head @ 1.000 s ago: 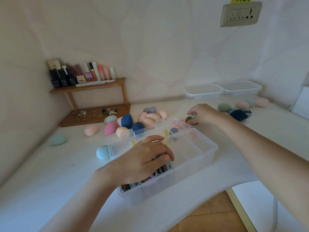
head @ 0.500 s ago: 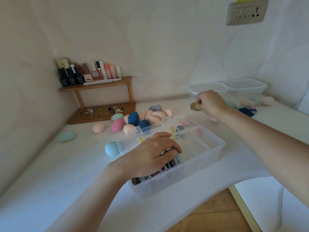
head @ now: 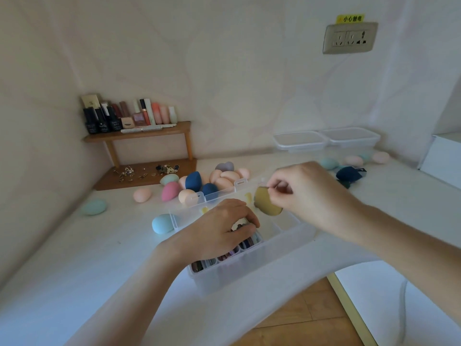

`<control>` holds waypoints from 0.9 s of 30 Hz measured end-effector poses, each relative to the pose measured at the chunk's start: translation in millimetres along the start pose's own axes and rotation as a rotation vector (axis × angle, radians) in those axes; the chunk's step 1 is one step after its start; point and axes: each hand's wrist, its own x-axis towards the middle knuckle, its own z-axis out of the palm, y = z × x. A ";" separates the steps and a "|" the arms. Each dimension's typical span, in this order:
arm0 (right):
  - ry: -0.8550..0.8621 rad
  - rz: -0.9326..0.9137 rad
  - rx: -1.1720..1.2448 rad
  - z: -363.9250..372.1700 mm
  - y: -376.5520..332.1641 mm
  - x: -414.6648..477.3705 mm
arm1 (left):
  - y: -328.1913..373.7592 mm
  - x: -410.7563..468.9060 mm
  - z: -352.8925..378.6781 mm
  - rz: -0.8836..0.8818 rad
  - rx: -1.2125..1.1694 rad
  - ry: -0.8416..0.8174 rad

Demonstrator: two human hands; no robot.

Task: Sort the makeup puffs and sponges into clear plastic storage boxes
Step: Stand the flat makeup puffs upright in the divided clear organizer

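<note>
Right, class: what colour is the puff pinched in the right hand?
The puff is olive yellow; head view.

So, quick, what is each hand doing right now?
Left hand: curled round the stacked puffs in the clear box, gripping them.
Right hand: pinching an olive puff above that box.

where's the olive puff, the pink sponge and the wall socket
olive puff [head: 265, 204]: head view, middle of its flat face
pink sponge [head: 170, 191]: head view, middle of its rounded body
wall socket [head: 350, 37]: head view, centre of its faceplate
</note>
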 end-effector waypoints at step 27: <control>-0.827 0.371 -0.087 35.3 -14.6 30.9 | 4.5 -1.4 -2.6 -0.061 0.009 0.021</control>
